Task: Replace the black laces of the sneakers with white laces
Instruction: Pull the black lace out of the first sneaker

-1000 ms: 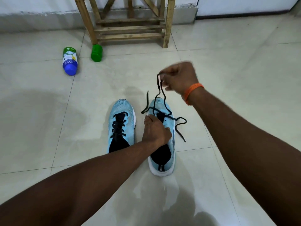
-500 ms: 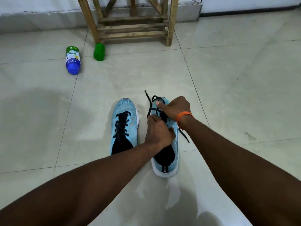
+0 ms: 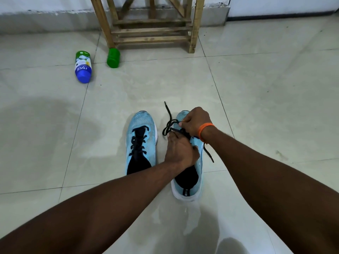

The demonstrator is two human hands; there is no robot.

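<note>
Black lace partly out of the sneaker under the hands. Slack loops off its toe side, down toward the tiled floor; one loose end trailing past the outer edge, below the wrist.

Right hand over the toe end, fingers curled, pinching a strand of that lace at thumb and fingertip. Judged: about to draw it back through an eyelet.

Left hand clamped across the upper, thumb wrapped round one side, fingers bent down at the eyelets. Judged a steadying grip, against lift or skid with each tug. Cannot tell whether those fingers also nip the lace.

Orange wristband on the right wrist.

Second sneaker just beside, toe pointing the same way, fully laced in black, untouched. Probably parked close for its turn next. Task early by this reckoning: one lace coming out, one not begun.

No white laces anywhere in view.

Further out, well apart from the pair: bottle lying on its side, blue cap toward the camera, white label reading "nycil", upside down from here. Green container near it, against the foot of a wooden stand by the wall. No other legible writing.
</note>
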